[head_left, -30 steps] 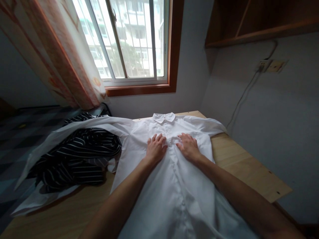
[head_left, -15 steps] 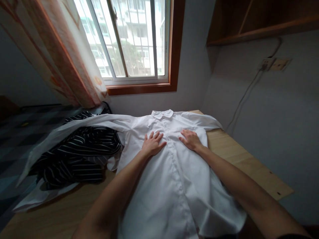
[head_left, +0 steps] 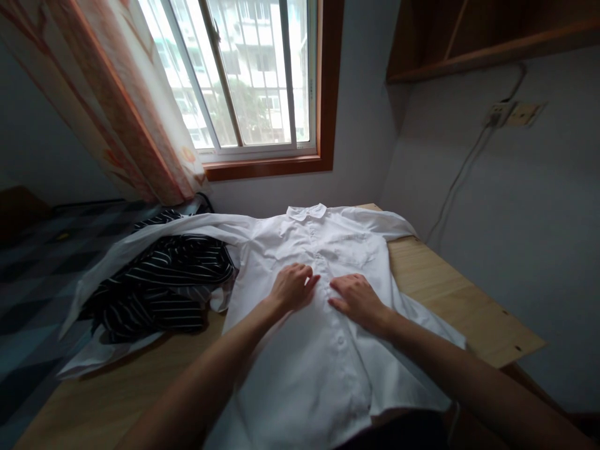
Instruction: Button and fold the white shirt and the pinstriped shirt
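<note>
A white button-up shirt [head_left: 323, 362] lies face up on a wooden table [head_left: 454, 294], its collar toward the window. My left hand [head_left: 293, 287] rests flat on the shirt's front, just left of the button line, fingers stretched out. My right hand [head_left: 356, 299] lies flat just right of the button line, fingers also extended. Both palms press on the fabric at mid-chest, below the breast pocket. The shirt's left sleeve stretches out to the left over a black-and-white striped garment [head_left: 164, 284].
The striped garment is heaped at the table's left side. A window [head_left: 253, 75] with a patterned curtain [head_left: 117, 106] is behind the table. A wall socket with a cable [head_left: 504, 114] is on the right wall, under a wooden shelf [head_left: 478, 44].
Both hands have slid down the shirt front toward me, from the upper chest to mid-chest, staying flat on the fabric. The view shifted slightly.
</note>
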Tool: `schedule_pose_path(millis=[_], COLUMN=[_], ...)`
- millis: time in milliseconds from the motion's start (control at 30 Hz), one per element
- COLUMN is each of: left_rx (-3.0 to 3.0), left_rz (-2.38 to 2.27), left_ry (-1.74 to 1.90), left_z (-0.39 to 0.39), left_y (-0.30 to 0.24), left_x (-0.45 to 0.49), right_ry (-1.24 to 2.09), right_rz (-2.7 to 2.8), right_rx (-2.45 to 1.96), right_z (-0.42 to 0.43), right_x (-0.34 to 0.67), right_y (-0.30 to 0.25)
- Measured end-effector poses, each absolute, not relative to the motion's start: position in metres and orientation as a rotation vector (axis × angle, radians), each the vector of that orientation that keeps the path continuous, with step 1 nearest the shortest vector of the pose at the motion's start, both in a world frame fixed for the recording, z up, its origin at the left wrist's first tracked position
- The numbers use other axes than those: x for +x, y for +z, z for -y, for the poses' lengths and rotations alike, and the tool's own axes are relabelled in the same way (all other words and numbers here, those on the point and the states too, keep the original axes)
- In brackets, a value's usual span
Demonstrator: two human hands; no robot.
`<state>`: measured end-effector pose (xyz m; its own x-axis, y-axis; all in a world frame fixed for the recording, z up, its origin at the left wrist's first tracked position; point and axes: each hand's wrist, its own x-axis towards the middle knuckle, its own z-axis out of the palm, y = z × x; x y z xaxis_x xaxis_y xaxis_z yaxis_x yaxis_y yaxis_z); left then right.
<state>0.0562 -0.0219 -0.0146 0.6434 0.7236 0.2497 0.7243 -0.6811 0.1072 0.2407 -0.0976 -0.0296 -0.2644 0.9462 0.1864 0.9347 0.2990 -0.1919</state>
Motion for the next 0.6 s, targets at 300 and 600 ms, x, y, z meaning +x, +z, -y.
schedule_pose_path(millis=[300,600], left_rx=[-3.113,-3.195], left_rz=[0.967,1.348], left_ry=[-0.299,-0.185], left_z=[0.061,0.051], left_y=[-0.028,-0.009], left_x=[0.046,0.055], right_ry=[-0.356,0.023], right_rz=[2.374,2.248], right_rx=[-1.734,-1.998], right_z=[0.094,0.07], right_x=[0.23,0.226], right_y=[-0.023,-0.008])
